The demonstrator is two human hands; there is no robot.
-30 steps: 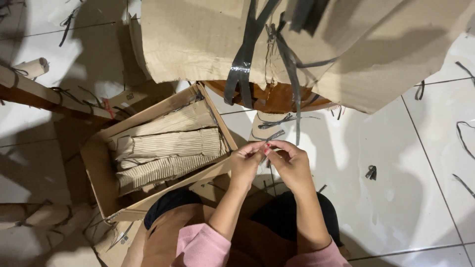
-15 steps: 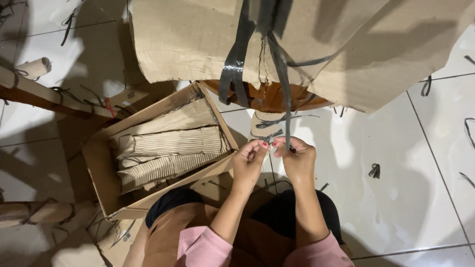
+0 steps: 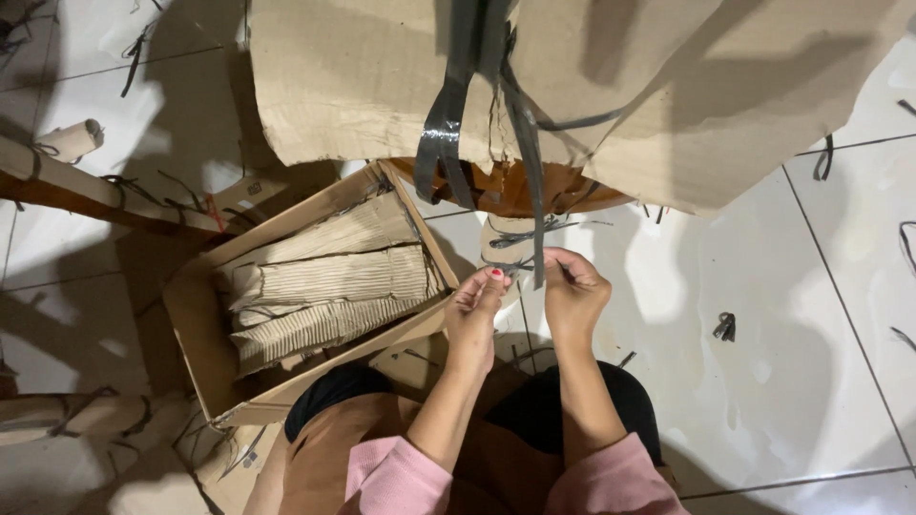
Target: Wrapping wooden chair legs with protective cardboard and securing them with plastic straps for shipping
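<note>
Hands have drifted apart a bit since half a second back. My right hand now pinches the dark plastic strap hanging off the cardboard-wrapped bundle above; my left hand pinches a thin strand just left of it. Left of the grip sits an open box of corrugated rolls, crowding that side

Dull grey plastic strap crosses plain brown corrugated cardboard sheet; glossy white tiled floor; ribbed tan cardboard rolls; possibly orange-brown wood beneath.
</note>
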